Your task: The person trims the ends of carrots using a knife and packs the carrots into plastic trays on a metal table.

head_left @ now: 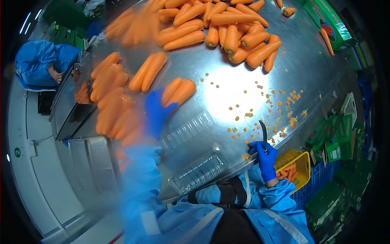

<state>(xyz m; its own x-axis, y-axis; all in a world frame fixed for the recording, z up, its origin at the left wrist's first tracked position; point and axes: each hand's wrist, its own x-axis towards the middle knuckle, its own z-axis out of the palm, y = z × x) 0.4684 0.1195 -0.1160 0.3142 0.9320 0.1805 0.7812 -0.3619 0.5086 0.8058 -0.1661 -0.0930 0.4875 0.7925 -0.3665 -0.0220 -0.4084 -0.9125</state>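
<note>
My left hand, in a blue glove, reaches over the metal table with its thumb stretched apart from the fingers. It is at the near end of a pair of carrots; whether it touches them I cannot tell. Another carrot pair lies just beyond. My right hand, also gloved in blue, is closed around a knife with a dark curved blade pointing up, at the table's near edge. Two clear plastic trays, one by my left hand and another nearer my body, lie on the table.
A big pile of carrots covers the far side. More carrots lie to the left, blurred. Cut carrot ends are scattered rightward. A yellow basket holds carrot pieces. Green carton stands far right. A co-worker's blue sleeve shows left.
</note>
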